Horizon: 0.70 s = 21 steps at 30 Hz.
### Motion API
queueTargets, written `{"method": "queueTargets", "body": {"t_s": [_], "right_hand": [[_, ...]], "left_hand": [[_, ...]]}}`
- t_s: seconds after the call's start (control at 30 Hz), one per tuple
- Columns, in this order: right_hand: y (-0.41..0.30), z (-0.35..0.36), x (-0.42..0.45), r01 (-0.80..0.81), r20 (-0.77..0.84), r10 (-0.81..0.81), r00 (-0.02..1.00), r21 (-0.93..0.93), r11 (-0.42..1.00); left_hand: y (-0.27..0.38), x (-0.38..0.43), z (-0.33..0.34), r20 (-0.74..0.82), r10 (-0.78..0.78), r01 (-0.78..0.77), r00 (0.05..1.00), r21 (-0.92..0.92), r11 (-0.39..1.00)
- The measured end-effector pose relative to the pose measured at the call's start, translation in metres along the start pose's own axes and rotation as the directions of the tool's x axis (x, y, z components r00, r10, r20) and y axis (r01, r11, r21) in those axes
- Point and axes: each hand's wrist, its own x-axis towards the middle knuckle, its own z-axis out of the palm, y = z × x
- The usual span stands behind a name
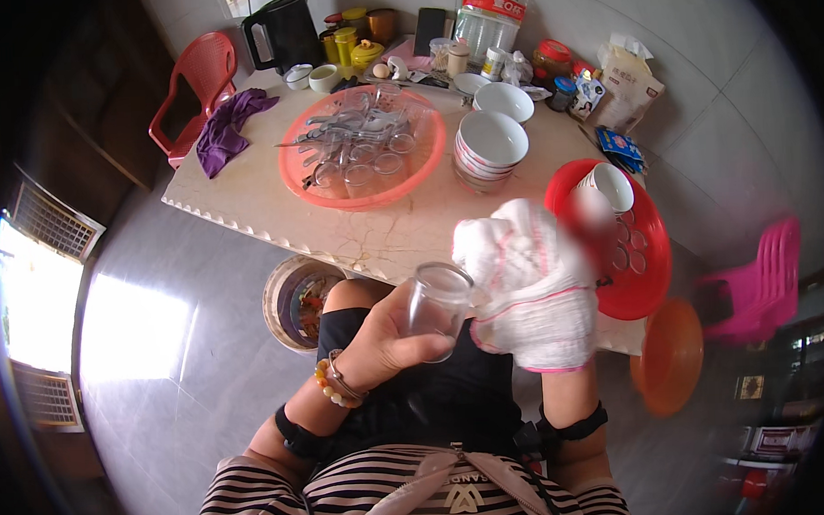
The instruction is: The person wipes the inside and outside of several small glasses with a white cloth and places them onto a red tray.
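My left hand (381, 340) grips a clear drinking glass (439, 304) above my lap, thumb along its near side. The glass is tilted, its wide end towards the table. Just to the right, a white cloth with pink stripes (536, 314) covers my right hand; only my right forearm (569, 393) shows below it. The fingers inside the cloth are hidden. The bunched cloth is close beside the glass; whether they touch is hard to tell. Beyond the cloth, a red plastic basin (648, 290) holds a white patterned cup (610, 188) and several small glasses (637, 260).
On the table (246, 188), a pink plastic basket (294, 183) holds glasses and metal cutlery (353, 130). Stacked white bowls (493, 139) stand right of it. A purple cloth (227, 131) lies at left, near a black kettle (285, 34). A waste bucket (278, 310) stands below.
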Motion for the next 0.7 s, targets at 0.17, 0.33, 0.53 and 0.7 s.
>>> {"method": "queueTargets", "body": {"t_s": [0.17,0.33,0.53,0.7], "right_hand": [[0.008,-0.003,-0.011,0.639,0.644,0.048,0.763,-0.742,-0.204],[-0.012,0.011,-0.005,0.568,0.569,-0.117,0.814,-0.822,-0.045],[0.027,-0.036,-0.006,0.425,0.399,-0.147,0.905,-0.849,0.314],[0.036,-0.013,-0.018,0.513,0.480,-0.291,0.827,-0.857,0.043]], "left_hand": [[0.000,0.007,0.007,0.127,0.343,-0.320,0.931,0.735,0.598],[0.006,0.006,0.002,0.238,0.505,-0.462,0.830,0.800,0.383],[0.010,0.015,-0.006,0.147,0.657,-0.494,0.739,0.781,0.381],[0.007,0.011,-0.002,-0.186,0.100,-0.125,0.977,-0.127,0.984]]}}
